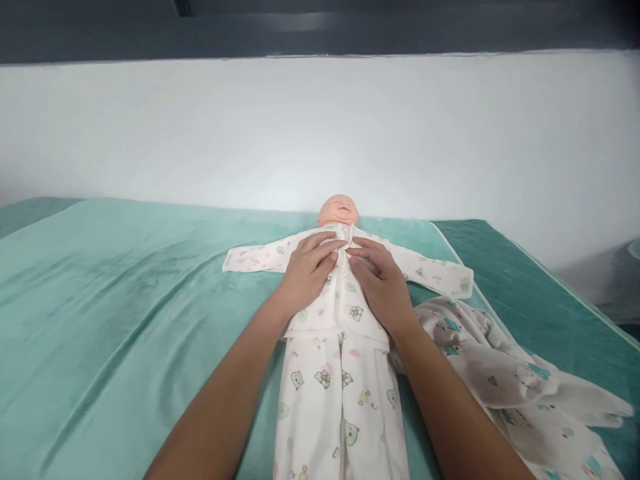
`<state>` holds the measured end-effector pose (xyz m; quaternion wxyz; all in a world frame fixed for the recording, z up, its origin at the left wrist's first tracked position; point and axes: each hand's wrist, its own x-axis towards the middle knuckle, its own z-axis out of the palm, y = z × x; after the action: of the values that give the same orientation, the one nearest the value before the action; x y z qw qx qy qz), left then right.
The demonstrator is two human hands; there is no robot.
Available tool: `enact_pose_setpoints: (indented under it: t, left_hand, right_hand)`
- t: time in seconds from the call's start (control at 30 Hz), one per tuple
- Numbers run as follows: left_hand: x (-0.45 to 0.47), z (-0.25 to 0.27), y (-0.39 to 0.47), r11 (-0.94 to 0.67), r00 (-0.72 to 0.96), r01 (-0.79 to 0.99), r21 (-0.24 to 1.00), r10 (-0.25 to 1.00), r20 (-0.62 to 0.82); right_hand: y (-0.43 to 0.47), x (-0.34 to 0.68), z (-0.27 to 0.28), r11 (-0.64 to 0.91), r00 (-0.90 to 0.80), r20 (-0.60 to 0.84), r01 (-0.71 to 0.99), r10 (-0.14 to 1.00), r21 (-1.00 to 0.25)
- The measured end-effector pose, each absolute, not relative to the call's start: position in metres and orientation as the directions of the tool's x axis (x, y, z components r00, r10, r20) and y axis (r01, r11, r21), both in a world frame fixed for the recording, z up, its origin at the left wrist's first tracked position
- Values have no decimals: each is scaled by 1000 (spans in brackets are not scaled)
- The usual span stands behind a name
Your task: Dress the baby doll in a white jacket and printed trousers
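A baby doll (339, 210) lies face up on the bed, its head toward the wall. It wears a white baby shirt (320, 320) printed with small green bears, sleeves spread out to both sides, and matching trousers (320, 407). My left hand (311, 270) rests on the chest, its fingers bent and gripping the left side of the front opening just below the collar. Opposite it, my right hand (380, 277) grips the other edge with thumb and fingers. The fingertips of both hands nearly meet there; any fastener between them is too small to make out.
A crumpled white garment (520, 380) with teal prints lies to the right, beside my right forearm. Beneath everything is a wrinkled green bedsheet (125, 300). A white wall (320, 133) rises behind the doll's head, with a dark band (400, 30) above it.
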<state>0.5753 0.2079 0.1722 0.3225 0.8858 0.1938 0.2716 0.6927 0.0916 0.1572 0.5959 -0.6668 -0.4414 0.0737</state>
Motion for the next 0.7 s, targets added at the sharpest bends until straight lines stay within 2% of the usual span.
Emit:
enact_pose_setpoints:
  t: [0.17, 0.37, 0.7]
  left_hand:
    - [574, 173, 207, -702, 763, 130, 700, 522, 382]
    - [574, 171, 207, -696, 738, 88, 713, 526, 422]
    - [574, 169, 208, -644, 696, 22, 765, 559, 450]
  right_hand:
    - [91, 693, 157, 113, 572, 451, 528, 685, -842]
    - [93, 697, 155, 2, 526, 385, 589, 759, -808]
    - [93, 695, 156, 55, 573, 409, 534, 710, -844]
